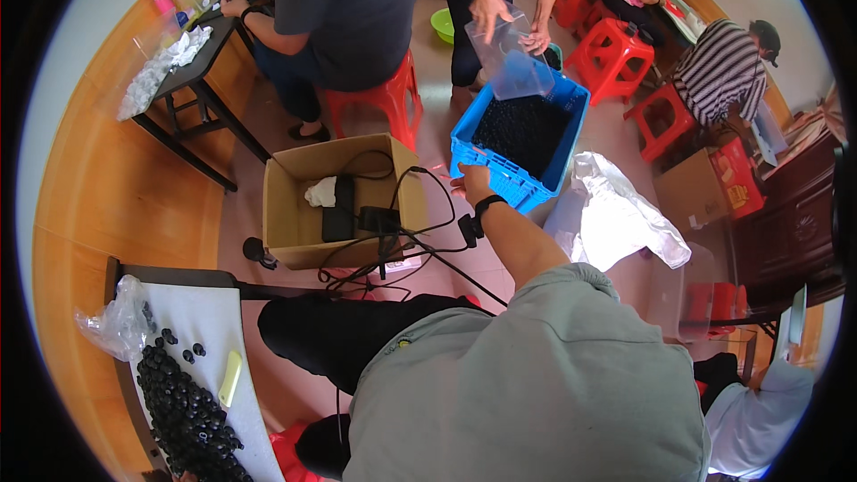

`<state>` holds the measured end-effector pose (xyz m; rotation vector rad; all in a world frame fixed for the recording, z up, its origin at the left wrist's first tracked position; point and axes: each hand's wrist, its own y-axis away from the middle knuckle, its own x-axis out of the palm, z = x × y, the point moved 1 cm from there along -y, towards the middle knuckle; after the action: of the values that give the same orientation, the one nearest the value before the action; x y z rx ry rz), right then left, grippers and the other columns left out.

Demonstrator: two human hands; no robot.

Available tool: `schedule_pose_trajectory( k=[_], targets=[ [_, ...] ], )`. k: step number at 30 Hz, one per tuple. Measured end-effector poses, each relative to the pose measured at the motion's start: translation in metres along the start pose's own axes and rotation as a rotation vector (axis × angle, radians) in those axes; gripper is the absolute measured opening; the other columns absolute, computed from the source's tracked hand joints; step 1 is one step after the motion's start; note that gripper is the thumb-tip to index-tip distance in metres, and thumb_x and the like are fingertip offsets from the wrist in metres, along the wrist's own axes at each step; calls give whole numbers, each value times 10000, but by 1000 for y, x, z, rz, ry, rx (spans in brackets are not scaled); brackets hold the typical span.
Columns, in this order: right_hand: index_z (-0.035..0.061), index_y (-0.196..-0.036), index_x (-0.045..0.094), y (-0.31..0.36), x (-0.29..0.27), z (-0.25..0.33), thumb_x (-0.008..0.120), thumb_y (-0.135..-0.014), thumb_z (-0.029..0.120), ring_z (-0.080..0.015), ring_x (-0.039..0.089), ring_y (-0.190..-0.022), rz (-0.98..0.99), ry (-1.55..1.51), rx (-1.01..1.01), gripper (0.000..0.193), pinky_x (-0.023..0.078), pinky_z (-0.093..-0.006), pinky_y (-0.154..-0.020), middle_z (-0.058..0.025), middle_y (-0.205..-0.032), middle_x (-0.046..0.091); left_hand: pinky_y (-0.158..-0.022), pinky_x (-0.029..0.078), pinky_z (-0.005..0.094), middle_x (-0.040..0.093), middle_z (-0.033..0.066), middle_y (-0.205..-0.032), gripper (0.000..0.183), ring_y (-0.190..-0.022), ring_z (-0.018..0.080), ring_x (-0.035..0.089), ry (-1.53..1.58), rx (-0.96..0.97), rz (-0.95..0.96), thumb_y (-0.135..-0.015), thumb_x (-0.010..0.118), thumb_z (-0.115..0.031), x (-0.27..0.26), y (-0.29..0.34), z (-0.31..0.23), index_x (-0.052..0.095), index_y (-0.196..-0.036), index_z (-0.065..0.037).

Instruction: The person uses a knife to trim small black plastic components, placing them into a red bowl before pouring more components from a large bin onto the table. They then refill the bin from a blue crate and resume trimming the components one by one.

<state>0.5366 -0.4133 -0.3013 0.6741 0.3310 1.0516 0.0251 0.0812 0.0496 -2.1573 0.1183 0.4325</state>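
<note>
Head view: blue crate (496, 175) on floor, part-filled with small black pieces (527, 132), clear bin (515, 69) tilted over it in a co-worker's hands (489, 14); cardboard box (308, 255) alongside, containing black block (337, 216), crumpled white tissue (322, 193) and cable. Crate's long axis slanting away to upper right, near end by loosely open right hand (473, 182), fingers pointing left; left hand out of view, cannot tell its state.

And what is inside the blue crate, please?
The blue crate holds many small black pieces; only their top layer shows. A clear plastic container is held over the far end. The crate's floor and lower contents are covered.
</note>
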Motion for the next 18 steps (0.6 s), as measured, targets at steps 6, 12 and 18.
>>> schedule_pose_trajectory(
  k=[6, 12, 18],
  targets=[
    [-22, -1055, 593, -1, -11, -5, 659, -886, 263, -368, 670, -598, -18, 70, 33, 338, 551, -433, -445, -267, -839, 671, -676, 553, 306, 730, 148, -852, 178, -724, 219, 670, -71, 49, -13, -864, 729, -111, 0, -1, 2, 746, -949, 45],
    [36, -1066, 596, -12, -23, -10, 661, -880, 277, -343, 677, -607, 44, 91, 7, 312, 559, -430, -445, -248, -843, 676, -670, 551, 308, 730, 149, -844, 169, -713, 218, 668, -72, 49, -29, -864, 730, -111, -1, -3, 5, 749, -934, 43],
    [48, -1122, 587, -22, -23, -19, 640, -899, 294, -345, 687, -635, 10, 204, 37, 337, 560, -418, -451, -221, -859, 689, -666, 551, 307, 731, 144, -836, 171, -701, 216, 667, -129, 56, -23, -861, 738, -119, 0, -5, 5, 751, -924, 40]
  ],
)
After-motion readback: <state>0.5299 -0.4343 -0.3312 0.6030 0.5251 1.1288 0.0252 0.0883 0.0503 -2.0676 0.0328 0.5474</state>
